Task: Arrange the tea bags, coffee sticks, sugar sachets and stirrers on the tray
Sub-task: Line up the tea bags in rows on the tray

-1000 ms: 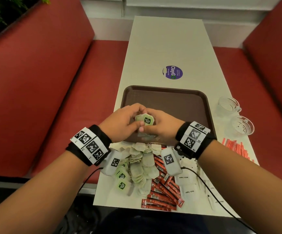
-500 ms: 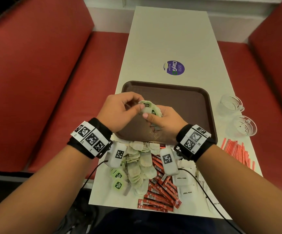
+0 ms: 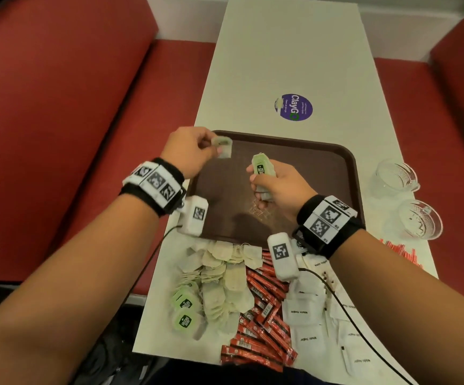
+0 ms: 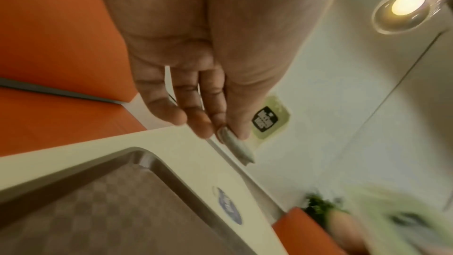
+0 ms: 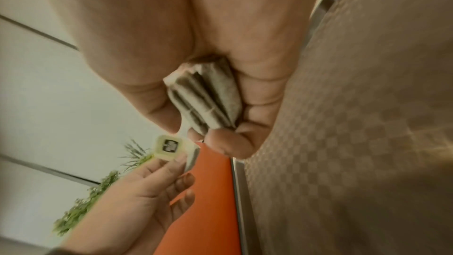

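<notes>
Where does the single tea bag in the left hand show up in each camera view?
Head: tea bag pinched by left hand over the brown tray's far-left corner.
Left wrist: right of centre, at the fingertips, label showing.
Right wrist: lower left, held by the left hand.
Shared landmark: the tray's checkered floor.

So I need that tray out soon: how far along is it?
Barely begun. The tray holds nothing yet. The left hand pinches one tea bag over its corner; the right hand grips a stack. Coffee sticks, sugar sachets and stirrers lie on the table.
</notes>
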